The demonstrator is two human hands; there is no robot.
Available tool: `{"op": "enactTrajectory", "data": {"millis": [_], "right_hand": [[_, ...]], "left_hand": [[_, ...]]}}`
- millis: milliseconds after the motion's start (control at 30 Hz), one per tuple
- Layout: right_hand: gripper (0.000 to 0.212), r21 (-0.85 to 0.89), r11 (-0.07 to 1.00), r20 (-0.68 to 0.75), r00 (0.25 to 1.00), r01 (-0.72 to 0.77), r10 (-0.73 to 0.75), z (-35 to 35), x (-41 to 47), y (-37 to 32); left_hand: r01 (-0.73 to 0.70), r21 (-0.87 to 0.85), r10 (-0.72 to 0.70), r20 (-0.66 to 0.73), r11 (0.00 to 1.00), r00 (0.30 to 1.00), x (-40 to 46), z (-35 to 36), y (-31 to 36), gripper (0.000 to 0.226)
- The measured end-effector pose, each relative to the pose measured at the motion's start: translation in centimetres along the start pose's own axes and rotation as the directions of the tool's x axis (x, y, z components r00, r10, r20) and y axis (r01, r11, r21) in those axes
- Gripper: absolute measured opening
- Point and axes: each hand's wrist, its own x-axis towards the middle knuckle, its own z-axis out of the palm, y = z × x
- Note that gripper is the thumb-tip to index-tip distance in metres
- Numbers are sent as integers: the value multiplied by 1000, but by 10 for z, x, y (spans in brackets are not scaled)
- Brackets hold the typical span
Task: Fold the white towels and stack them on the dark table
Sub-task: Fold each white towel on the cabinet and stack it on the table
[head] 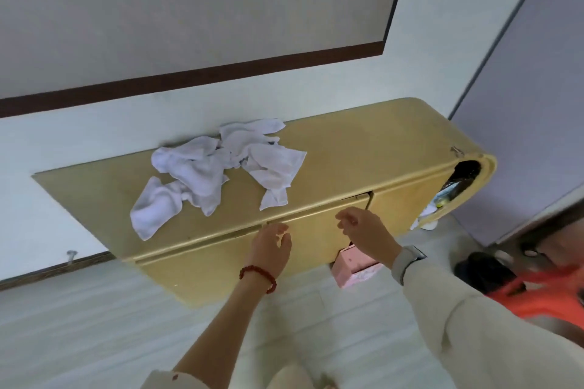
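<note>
Several crumpled white towels [218,167] lie in a loose heap on the top of a yellow wooden cabinet [363,148] that stands against the wall. My left hand [268,246], with a red bead bracelet on the wrist, hovers at the cabinet's front edge, fingers apart and holding nothing. My right hand [363,227] is just to its right, in front of the cabinet's drawer fronts, also open and empty. Both hands are below and to the right of the towels and touch none of them. No dark table is in view.
A pink box [354,268] sits low in front of the cabinet, under my right hand. The cabinet's rounded right end has an open nook [455,186] with small items inside. An orange object [546,297] and dark things lie on the floor at the right. Pale floor lies below.
</note>
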Motion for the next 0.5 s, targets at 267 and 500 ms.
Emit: {"op": "enactTrajectory", "data": {"millis": [267, 500], "right_hand": [[22, -12, 1000, 167, 986, -6, 8, 34, 147, 11], [26, -111, 992, 301, 953, 62, -25, 46, 251, 5]], "left_hand": [[328, -46, -331, -85, 944, 940, 148, 44, -24, 46], [482, 69, -463, -187, 873, 866, 240, 56, -43, 24]]}}
